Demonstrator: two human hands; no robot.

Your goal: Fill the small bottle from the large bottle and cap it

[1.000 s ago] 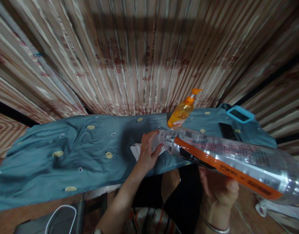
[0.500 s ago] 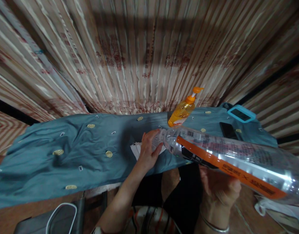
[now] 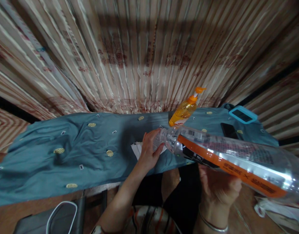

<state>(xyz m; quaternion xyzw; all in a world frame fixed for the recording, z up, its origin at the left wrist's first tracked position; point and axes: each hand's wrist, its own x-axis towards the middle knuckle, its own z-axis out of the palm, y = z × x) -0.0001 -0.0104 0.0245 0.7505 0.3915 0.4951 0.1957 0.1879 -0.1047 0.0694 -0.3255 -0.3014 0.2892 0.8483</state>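
A large clear plastic bottle (image 3: 232, 156) with an orange-and-black label lies tilted, its neck pointing left over the table edge. My right hand (image 3: 217, 190) grips it from underneath, near the middle of its body. At the bottle's mouth my left hand (image 3: 149, 149) has its fingers curled around the neck or cap; I cannot see whether a cap is on. Under that hand a white piece of paper (image 3: 137, 149) lies on the teal cloth (image 3: 78, 152).
An orange pump bottle (image 3: 184, 110) stands at the back of the cloth-covered table. To its right lie a black phone (image 3: 228, 130) and a blue-cased device (image 3: 242, 114). Striped curtains (image 3: 144, 55) hang behind. A dark object with a white cable (image 3: 59, 217) is at lower left.
Both hands and the bottle have hardly moved; the view has shifted slightly and the left fingers stay curled at the bottle's mouth.
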